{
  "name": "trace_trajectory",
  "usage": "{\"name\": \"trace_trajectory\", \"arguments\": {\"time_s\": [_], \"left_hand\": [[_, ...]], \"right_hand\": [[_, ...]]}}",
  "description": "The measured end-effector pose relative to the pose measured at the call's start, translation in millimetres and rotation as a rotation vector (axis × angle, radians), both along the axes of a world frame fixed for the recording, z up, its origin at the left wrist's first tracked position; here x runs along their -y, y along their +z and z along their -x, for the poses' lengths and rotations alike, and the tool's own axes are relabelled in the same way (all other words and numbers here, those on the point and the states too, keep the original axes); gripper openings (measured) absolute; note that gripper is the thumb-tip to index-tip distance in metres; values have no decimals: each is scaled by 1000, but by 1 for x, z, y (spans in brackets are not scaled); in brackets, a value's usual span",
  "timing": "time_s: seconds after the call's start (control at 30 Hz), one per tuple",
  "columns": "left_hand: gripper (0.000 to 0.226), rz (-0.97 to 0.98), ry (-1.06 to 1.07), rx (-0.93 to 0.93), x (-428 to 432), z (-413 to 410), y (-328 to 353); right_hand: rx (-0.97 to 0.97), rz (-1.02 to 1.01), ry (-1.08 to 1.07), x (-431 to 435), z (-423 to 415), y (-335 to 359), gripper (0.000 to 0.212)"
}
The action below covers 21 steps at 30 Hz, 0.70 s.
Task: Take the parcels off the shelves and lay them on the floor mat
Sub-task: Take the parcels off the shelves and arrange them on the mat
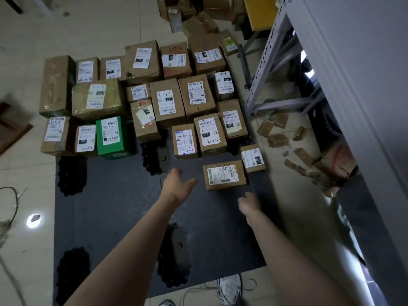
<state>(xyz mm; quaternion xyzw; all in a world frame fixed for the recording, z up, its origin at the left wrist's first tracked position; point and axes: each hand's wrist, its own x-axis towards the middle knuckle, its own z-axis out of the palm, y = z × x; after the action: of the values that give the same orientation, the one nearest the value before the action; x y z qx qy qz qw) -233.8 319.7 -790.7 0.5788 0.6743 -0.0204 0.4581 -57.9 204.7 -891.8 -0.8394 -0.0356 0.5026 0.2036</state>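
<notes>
Left hand (178, 186) is out over the mat (114, 206), fingers loose and spread, thumb sticking out to the side, holding nothing. Right hand (249, 205) hangs near the mat's right edge, seen from the back. Its fingers point away from the camera, so honestly can't tell if they're curled or straight.

Nearest parcel (225, 175) lies flat on the mat, label up, just ahead of both hands and touching neither. Just beyond its right corner is a small parcel (252, 159) marked 150.

Past those, the far half of the mat is packed with parcels in rough rows, mostly brown cardboard with white labels and handwritten numbers. One green box (111, 138) sits in the near row on the left.

Shelf (276, 62) is off to the right, grey metal. Cardboard scraps (277, 140) are scattered on the tile beside it. More boxes are piled at the back. Shoe (229, 288) shows at the mat's near edge, and a cable (14, 202) lies on the tile far left.
</notes>
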Motion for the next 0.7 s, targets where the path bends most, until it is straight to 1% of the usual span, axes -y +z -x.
{"name": "trace_trajectory", "arguments": {"time_s": [0.1,0.23,0.33,0.37,0.53,0.7], "left_hand": [[64,0,-25,-1,2,-4,2],[59,-2,-70,23,9,-13,10],[57,-15,-100,55,15,-18,22],[57,-22,-110,65,17,-19,27],[53,-64,-137,116,29,-19,70],[50,-114,-156,200,50,-14,142]], "right_hand": [[-98,-26,-101,10,9,1,52],[-152,-111,-225,9,15,11,49],[-160,-219,-294,2,20,36,38],[-151,-263,-302,-1,22,47,35],[-90,-456,-326,-12,30,113,40],[-30,-608,-380,4,45,208,39]]}}
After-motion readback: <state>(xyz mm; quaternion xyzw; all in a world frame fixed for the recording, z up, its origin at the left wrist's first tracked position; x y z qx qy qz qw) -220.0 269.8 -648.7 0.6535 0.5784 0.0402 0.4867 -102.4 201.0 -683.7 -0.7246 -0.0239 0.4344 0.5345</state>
